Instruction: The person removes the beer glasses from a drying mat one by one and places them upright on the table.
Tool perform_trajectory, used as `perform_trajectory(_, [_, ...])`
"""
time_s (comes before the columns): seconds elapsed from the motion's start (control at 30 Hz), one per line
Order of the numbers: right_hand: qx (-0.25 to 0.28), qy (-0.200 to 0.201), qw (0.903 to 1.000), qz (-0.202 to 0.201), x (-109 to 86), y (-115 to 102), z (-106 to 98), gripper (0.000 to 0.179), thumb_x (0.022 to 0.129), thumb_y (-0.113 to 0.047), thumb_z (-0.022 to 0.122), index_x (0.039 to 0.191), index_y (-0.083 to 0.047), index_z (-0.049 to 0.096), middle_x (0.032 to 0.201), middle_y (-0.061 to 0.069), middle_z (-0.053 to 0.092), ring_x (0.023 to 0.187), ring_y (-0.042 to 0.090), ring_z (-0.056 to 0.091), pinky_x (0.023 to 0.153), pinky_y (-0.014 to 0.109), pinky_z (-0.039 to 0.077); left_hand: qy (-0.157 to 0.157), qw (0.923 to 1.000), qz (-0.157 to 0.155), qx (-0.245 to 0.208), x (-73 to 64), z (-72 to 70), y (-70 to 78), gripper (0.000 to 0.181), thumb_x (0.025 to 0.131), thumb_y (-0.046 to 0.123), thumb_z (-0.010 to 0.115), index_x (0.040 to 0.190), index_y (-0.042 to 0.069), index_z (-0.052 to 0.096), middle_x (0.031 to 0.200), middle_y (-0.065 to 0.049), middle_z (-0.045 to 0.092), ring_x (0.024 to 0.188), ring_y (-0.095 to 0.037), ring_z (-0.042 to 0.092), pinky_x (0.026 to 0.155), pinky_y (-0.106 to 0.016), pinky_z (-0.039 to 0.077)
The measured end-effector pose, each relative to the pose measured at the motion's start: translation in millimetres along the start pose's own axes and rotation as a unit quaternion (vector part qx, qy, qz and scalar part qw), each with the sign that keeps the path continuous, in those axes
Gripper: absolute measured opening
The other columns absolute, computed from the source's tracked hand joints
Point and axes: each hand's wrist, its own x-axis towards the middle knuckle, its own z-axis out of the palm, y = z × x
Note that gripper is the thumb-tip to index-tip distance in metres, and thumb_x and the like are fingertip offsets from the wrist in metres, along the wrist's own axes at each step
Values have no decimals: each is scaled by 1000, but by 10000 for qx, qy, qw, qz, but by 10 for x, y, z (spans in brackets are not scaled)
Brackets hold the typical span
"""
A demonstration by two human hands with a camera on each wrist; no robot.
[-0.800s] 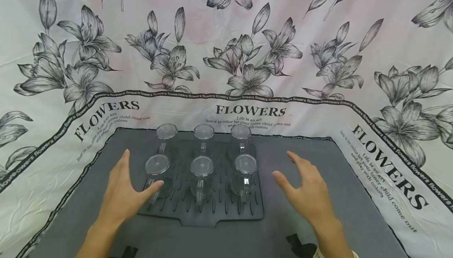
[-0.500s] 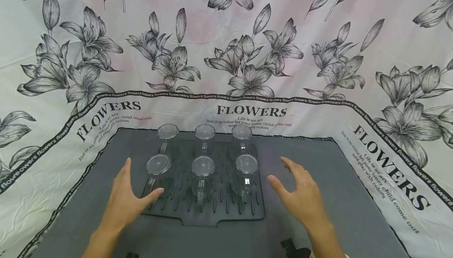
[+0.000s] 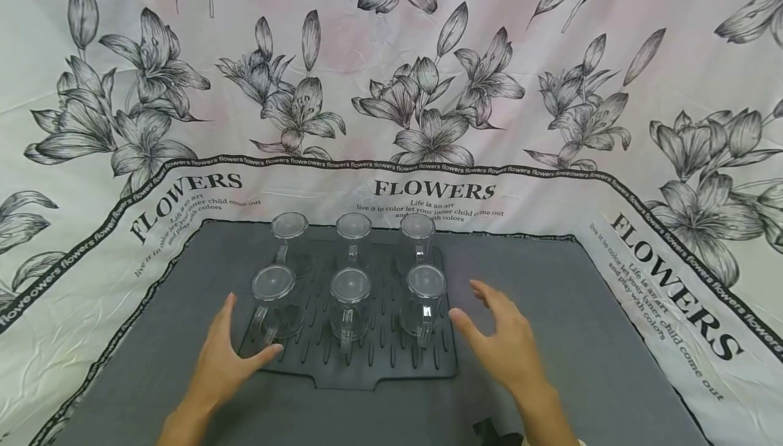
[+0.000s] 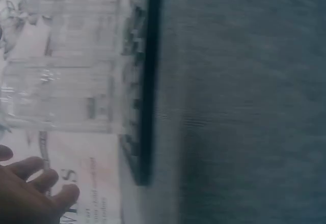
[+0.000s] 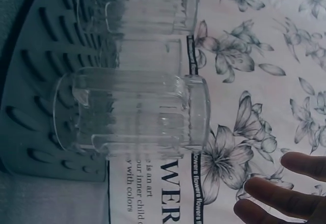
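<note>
Clear glass mugs stand in two rows of three on a dark grey ribbed drying mat [image 3: 342,379], apparently bottoms up. In the front row are a left mug [image 3: 273,284], a middle mug [image 3: 351,287] and a right mug [image 3: 426,283], their handles toward me. My left hand [image 3: 228,364] is beside the mat's front left corner, thumb and fingers spread, holding nothing. Right of the front right mug, my right hand [image 3: 501,344] is likewise spread and holds nothing. Fingertips [image 5: 270,193] show apart from a mug [image 5: 137,114] in the right wrist view. The left wrist view is blurred.
The back row has a left mug [image 3: 290,226], a middle mug [image 3: 353,226] and a right mug [image 3: 418,226]. Beneath the mat lies a grey table covering [image 3: 538,262]. A white cloth with printed flowers [image 3: 428,106] rises behind.
My right hand has moved left and toward me, closer to the front right mug. My left hand has come slightly right and toward me. The mugs stay where they were.
</note>
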Motion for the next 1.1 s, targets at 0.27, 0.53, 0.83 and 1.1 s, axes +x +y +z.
perform_trajectory(0.27, [106,-67,9999,56,-30,38,123,53,90,-42,68,132,-11,57,124,8,60,113,27,54,87,56,44,-145,9996,-221,-32,-9,140,-220,121,72,42,84,156,6,4,153,-29,17,136,-51,17,100,-70,22])
perform_trajectory(0.53, [245,-71,9995,205,-52,77,287,50,89,-43,69,128,-12,61,121,6,62,109,25,56,86,53,46,-432,9975,-546,95,-24,226,-374,122,73,48,82,154,2,4,151,-34,16,136,-53,17,101,-69,20])
perform_trajectory(0.83, [742,-47,9960,488,-114,207,521,44,89,-35,71,121,-6,65,112,8,67,100,27,61,79,49,51,-497,9973,-394,360,-78,337,-475,120,73,50,81,150,-9,12,147,-38,21,132,-55,22,101,-68,22])
perform_trajectory(1.1, [1164,88,9911,634,-124,289,706,35,88,-30,72,115,-7,67,104,3,69,94,21,63,75,43,53,-62,9941,381,1009,-54,437,-517,118,67,53,83,140,-20,27,140,-40,32,126,-54,33,98,-66,26])
